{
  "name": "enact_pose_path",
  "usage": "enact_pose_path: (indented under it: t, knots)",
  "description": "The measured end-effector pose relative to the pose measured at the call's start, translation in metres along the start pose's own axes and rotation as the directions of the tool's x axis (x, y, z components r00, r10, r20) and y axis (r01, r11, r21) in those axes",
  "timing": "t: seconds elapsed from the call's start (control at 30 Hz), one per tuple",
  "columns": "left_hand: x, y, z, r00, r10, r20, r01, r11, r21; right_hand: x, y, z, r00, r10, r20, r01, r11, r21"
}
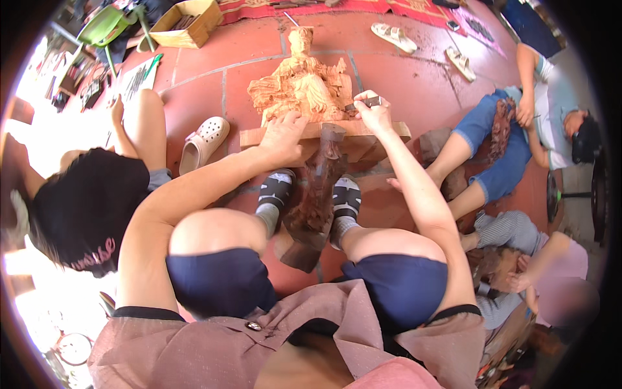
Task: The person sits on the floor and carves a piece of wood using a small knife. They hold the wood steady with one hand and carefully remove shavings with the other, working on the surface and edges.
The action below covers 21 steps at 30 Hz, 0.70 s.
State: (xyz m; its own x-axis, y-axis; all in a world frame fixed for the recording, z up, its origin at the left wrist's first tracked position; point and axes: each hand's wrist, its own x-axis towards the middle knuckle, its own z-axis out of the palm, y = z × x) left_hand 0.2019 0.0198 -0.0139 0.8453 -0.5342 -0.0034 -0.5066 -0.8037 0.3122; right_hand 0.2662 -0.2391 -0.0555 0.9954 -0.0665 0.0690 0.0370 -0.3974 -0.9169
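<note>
A pale wooden statue of a robed figure stands upright on its plain block base, in front of my knees. My left hand is closed over the base's front edge, left of the middle, fingers against the carving's lower part. On the right, my right hand pinches a small dark tool close to the statue's lower right side. The tool's tip is too small to make out. Between my feet a dark, rough wooden stump leans up against the front of the base.
Red tiles make up the floor. A pale clog lies at left, sandals at far right. A wooden box of tools stands far left. People sit close on both sides; one at right holds a dark carving.
</note>
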Motion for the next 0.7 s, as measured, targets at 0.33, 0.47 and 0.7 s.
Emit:
enact_pose_path:
  t: [0.33,0.47,0.7]
  knots:
    - [-0.045,0.040,-0.067,0.957,0.244,0.160,-0.215,0.960,-0.177,0.011,0.001,-0.003,0.997,0.058,-0.044,-0.055,0.995,0.081]
    - [-0.041,0.020,-0.053,0.935,0.351,0.054,-0.338,0.927,-0.163,0.007,0.006,-0.006,0.990,0.117,-0.078,-0.102,0.980,0.171]
    - [-0.032,0.018,-0.054,0.639,0.725,0.257,-0.636,0.686,-0.354,0.015,-0.006,-0.031,0.981,0.193,-0.015,-0.189,0.974,0.124]
